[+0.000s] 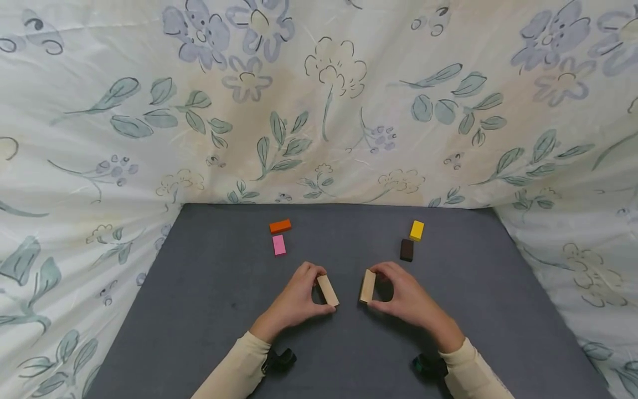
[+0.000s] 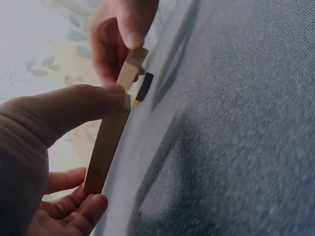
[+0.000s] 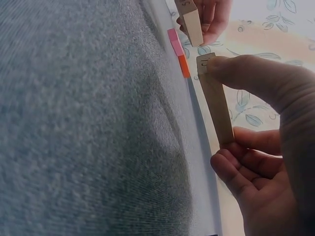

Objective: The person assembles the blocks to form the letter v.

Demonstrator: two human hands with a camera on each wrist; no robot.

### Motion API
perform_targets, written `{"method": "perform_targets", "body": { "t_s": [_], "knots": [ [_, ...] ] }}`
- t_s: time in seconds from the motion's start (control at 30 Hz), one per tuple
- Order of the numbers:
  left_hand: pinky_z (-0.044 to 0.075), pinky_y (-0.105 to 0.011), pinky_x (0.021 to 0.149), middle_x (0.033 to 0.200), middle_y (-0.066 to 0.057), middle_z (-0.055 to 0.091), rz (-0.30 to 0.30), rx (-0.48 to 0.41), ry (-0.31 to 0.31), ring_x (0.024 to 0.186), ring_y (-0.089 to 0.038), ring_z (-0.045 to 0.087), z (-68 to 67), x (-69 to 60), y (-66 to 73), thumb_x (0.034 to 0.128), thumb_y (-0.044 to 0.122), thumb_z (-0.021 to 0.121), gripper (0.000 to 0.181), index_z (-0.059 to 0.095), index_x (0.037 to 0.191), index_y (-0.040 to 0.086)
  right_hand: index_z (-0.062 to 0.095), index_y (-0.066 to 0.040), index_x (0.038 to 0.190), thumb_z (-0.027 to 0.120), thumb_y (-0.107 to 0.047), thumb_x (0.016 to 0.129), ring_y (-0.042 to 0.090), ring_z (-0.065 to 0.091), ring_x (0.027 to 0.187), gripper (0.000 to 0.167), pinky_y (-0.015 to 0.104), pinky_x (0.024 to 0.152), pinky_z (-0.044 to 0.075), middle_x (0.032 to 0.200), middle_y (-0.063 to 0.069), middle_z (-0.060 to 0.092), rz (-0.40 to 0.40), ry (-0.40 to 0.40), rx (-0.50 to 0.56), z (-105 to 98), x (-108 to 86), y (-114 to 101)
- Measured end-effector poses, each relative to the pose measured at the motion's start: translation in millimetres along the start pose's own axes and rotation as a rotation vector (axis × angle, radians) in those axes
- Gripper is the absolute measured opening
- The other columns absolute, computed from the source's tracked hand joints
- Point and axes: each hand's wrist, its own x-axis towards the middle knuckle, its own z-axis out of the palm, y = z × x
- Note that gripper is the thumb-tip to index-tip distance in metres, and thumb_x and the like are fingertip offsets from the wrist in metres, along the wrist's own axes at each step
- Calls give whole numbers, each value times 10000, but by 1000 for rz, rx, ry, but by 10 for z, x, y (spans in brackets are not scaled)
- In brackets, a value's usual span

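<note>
The left hand [image 1: 299, 296] pinches a plain wooden block [image 1: 328, 290] by its two ends, thumb at the near end and fingers at the far end. Opposite it, the right hand [image 1: 408, 296] grips a second wooden block [image 1: 367, 286] the same way. A gap separates the two blocks, and their far ends lean apart. In the left wrist view the left block [image 2: 108, 147] appears held off the grey cloth. The right wrist view shows the right block [image 3: 216, 105] between thumb and fingertips, with a dark mark on its near end.
An orange block [image 1: 280, 226] and a pink block [image 1: 279, 245] lie at the back left of the grey table [image 1: 219, 277]. At the back right are a yellow block [image 1: 416, 230] and a dark brown block [image 1: 406, 250]. Floral fabric [image 1: 319, 155] hangs behind and at the sides.
</note>
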Motion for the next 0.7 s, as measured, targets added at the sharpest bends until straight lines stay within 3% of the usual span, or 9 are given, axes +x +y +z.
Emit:
{"method": "perform_targets", "body": {
  "t_s": [0.3,0.7],
  "knots": [
    [540,-427,1018,1255,-47,542,-48,56,3,1117,-203,542,81,28,35,827,370,980,739,611,1383,54,664,-105,1383,1011,-275,788,184,640,1087,709,477,919,583,1293,18,634,-9,12,-22,64,9,2],
    [543,-417,968,1226,-64,540,-35,104,18,1070,-212,528,144,85,63,827,373,982,731,617,1363,37,667,-104,1372,995,-331,809,183,616,1064,690,478,891,571,1259,19,636,-6,3,-8,136,56,-25]
  ]
}}
